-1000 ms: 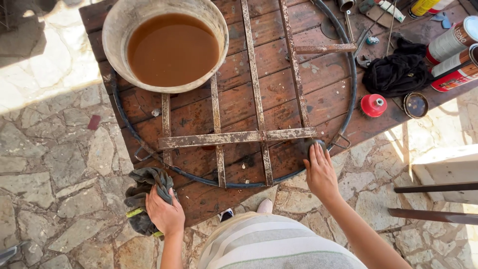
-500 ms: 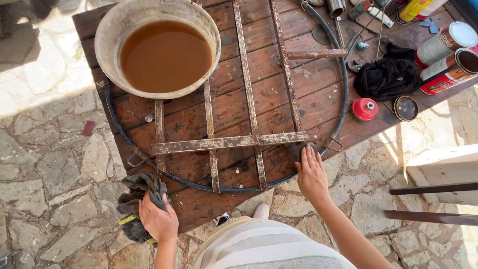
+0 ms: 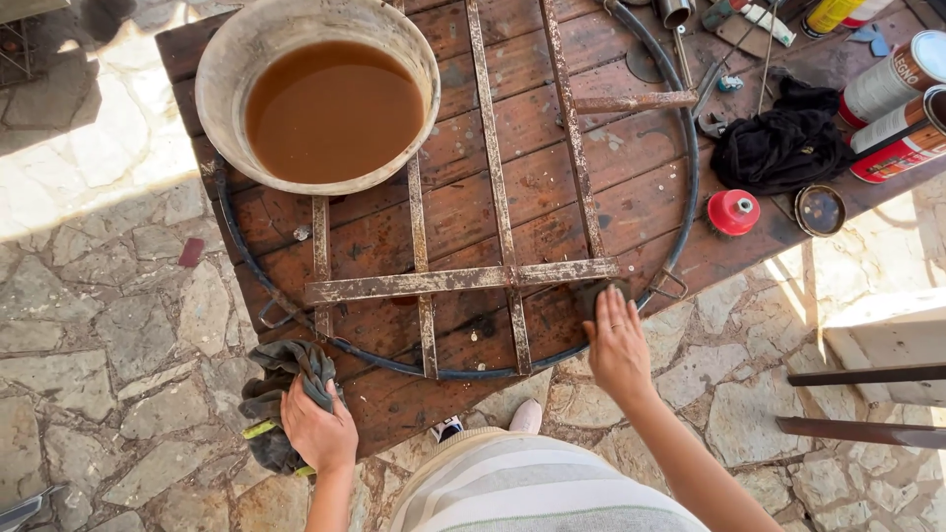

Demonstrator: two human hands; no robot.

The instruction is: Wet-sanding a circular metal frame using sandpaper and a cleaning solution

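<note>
A round rusty metal grate (image 3: 512, 276) with flat cross bars lies on a worn wooden table (image 3: 631, 197). My right hand (image 3: 619, 347) rests with fingers stretched flat over a small dark pad (image 3: 595, 292), pressing it on the grate where the horizontal bar meets the ring. My left hand (image 3: 317, 432) grips a bundle of grey cloth or gloves (image 3: 281, 379) with yellow-green trim at the table's near left corner. A wide basin (image 3: 317, 91) of brown liquid stands on the grate at the far left.
At the right of the table are a black cloth (image 3: 783, 143), a red cap-like piece (image 3: 733, 211), a round tin lid (image 3: 820, 209), spray cans (image 3: 902, 108) and small tools (image 3: 724, 69). Stone paving surrounds the table. Dark rails (image 3: 867, 404) are at the right.
The view has drifted slightly over the table. My right hand stays at the end of the horizontal bar, with the dark pad now showing under the fingertips. My left hand keeps hold of the cloth.
</note>
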